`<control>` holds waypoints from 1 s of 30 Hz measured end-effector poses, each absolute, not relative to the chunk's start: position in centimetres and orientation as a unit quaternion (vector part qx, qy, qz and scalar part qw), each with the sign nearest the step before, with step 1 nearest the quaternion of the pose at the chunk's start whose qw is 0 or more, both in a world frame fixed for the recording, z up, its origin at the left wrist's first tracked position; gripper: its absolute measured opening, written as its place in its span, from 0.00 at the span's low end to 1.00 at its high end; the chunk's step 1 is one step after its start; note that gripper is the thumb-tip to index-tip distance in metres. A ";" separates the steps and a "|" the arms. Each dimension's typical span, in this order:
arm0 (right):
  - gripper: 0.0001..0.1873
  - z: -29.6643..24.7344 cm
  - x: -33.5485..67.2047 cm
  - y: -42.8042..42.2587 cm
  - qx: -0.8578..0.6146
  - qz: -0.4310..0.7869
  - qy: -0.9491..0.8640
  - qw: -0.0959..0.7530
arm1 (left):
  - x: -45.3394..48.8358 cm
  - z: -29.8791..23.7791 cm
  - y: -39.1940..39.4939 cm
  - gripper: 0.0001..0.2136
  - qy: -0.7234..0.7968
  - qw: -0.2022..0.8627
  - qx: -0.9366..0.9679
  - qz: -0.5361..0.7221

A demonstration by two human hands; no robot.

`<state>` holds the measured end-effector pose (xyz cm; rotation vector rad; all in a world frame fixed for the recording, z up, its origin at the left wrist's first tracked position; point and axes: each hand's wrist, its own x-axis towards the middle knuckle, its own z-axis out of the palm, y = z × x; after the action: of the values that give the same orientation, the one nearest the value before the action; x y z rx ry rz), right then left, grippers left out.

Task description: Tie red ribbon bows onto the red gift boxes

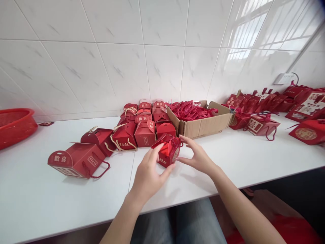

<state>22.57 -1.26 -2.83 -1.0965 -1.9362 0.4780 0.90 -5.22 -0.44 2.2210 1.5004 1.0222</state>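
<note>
A small red gift box [165, 158] with gold print and a twisted red cord [175, 144] stands on the white table in front of me. My left hand [149, 169] cups its left and near side, thumb low at the front and fingers at the upper left. On the other side, my right hand [199, 156] has its fingertips and thumb against the right face, by the cord. Part of the box is hidden behind my left fingers. Just behind it, several closed red gift boxes [144, 132] are packed in rows.
A cardboard carton [205, 127] of red ribbon-like pieces [190, 111] stands at the back. Loose red boxes [76, 161] lie at the left, near a red plastic basin [16, 128]. More red boxes [262, 126] fill the right. A tiled wall bounds the table [101, 200].
</note>
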 end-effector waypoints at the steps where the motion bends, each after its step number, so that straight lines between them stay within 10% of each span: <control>1: 0.38 -2.7 22.2 -0.9 -0.432 0.201 -0.770 0.424 | 1.8 0.0 -4.5 0.31 0.519 0.141 0.767 0.349; 8: 0.11 -2.1 21.9 -1.0 -0.459 0.218 -0.721 0.470 | 2.0 -0.6 -3.0 0.09 0.517 0.198 0.710 0.436; 18: 0.17 -1.3 27.3 1.5 -0.581 0.193 -0.617 0.494 | -3.3 -3.3 -3.5 0.25 0.606 0.111 0.597 0.513; 30: 0.07 6.4 26.4 12.0 -0.649 0.096 -0.686 0.315 | -3.0 -9.1 -7.7 0.12 0.615 0.156 0.570 0.523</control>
<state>26.42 11.97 6.43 -1.7111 -1.8073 0.2538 -2.98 -7.66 -9.12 1.6308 1.7598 1.4967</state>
